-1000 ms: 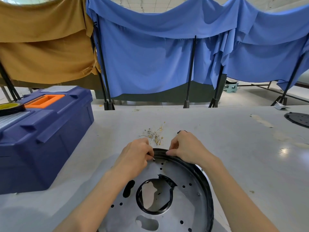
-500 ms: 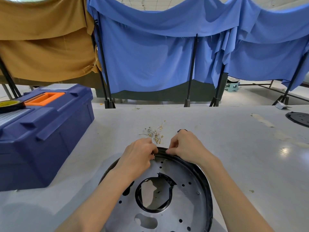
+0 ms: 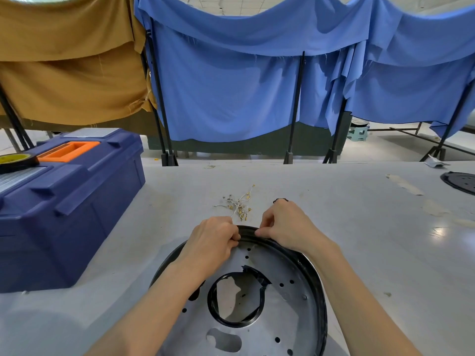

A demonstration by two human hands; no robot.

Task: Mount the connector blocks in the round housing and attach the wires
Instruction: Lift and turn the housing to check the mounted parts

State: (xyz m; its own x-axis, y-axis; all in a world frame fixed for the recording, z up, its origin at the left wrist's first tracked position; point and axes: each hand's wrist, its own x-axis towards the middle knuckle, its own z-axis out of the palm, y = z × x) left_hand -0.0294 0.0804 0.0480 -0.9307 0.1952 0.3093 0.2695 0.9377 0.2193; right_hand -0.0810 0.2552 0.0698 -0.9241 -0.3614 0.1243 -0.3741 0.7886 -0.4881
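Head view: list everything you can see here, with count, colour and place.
round housing: 1, grey plate with black rim, near middle of table
wires: one small bundle, white with gold ends, on table just beyond the housing
small black item: 1, behind the right hand, too hidden to name
toolbox: 1, dark blue with orange handle, table left
tape roll: 1, black and yellow, on the toolbox
black disc: 1, table's far right edge
table: 1, pale grey
blue cloths: several, hung on black stands behind
ochre cloth: 1, hung at back left
stool: 1, teal, floor behind
hands: 2, bare; left hand curled at the housing's far rim, contents hidden; right hand pinches that rim
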